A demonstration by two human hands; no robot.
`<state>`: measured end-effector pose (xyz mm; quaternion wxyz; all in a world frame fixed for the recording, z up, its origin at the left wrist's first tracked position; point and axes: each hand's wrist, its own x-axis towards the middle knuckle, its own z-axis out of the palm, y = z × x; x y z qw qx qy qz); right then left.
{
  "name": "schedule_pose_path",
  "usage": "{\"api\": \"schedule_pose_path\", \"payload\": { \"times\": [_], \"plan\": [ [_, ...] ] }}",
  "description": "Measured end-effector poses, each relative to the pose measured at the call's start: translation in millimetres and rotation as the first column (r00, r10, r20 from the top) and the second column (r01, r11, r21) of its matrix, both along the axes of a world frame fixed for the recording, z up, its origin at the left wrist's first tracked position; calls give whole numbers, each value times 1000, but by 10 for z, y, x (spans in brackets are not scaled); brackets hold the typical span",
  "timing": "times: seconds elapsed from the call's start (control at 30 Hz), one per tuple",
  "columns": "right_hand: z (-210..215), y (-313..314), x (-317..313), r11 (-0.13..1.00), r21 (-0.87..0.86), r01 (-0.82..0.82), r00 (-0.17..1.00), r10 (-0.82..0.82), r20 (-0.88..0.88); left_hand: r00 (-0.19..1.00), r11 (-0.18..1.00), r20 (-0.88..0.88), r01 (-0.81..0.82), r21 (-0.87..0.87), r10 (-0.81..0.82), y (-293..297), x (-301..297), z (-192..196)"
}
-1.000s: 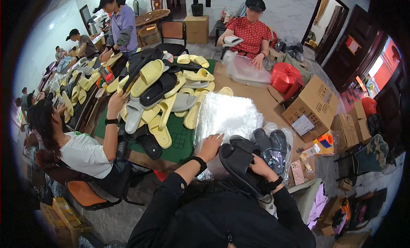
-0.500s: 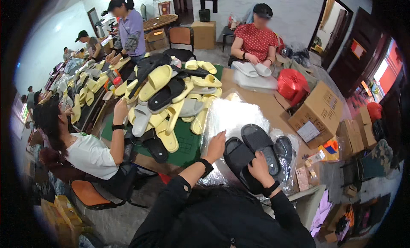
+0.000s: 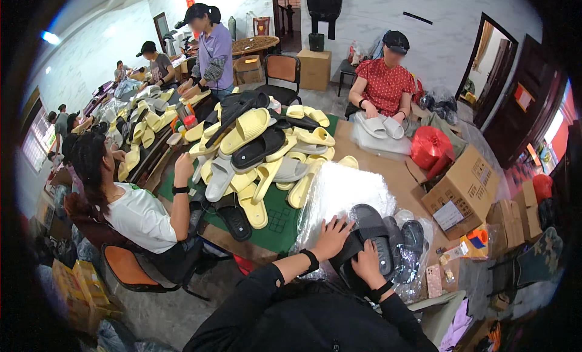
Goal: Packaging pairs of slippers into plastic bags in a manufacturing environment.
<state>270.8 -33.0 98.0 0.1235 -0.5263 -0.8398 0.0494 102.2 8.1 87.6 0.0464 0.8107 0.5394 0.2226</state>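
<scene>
A pair of black slippers point(image 3: 370, 217) lies in front of me, one overlapping the other, at the right edge of a stack of clear plastic bags point(image 3: 348, 185). My right hand point(image 3: 367, 265) grips the pair at the near side, its fingers over the sole of one slipper. My left hand point(image 3: 333, 235) lies on the bag stack with fingers spread, its fingertips close to the slippers' left edge. Just right of them, another black pair point(image 3: 413, 235) rests in a clear bag.
Yellow, grey and black slippers point(image 3: 254, 131) are heaped on a green mat point(image 3: 282, 222). A cardboard box point(image 3: 464, 191), red plastic roll point(image 3: 431, 147), orange tape roll point(image 3: 478, 237) and phone point(image 3: 434, 281) lie rightward. Co-workers sit at left point(image 3: 142, 215) and across point(image 3: 385, 85).
My head view has turned, shifting the scene rightward and down. My left hand has spread its fingers beside the black slippers, which now overlap more. My right hand keeps its grip.
</scene>
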Motion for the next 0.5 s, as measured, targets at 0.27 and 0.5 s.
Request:
{"api": "schedule_pose_path", "payload": {
  "times": [0.27,0.5],
  "plan": [
    [-268,133,-129,992,6,128,990,-127,-68,995,996,56,86,-19,-85,-218,70,-155],
    [-789,378,-173,967,242,81,997,-82,-9,970,961,5,241,-134,-242,-338,141,-47]
  ]
}}
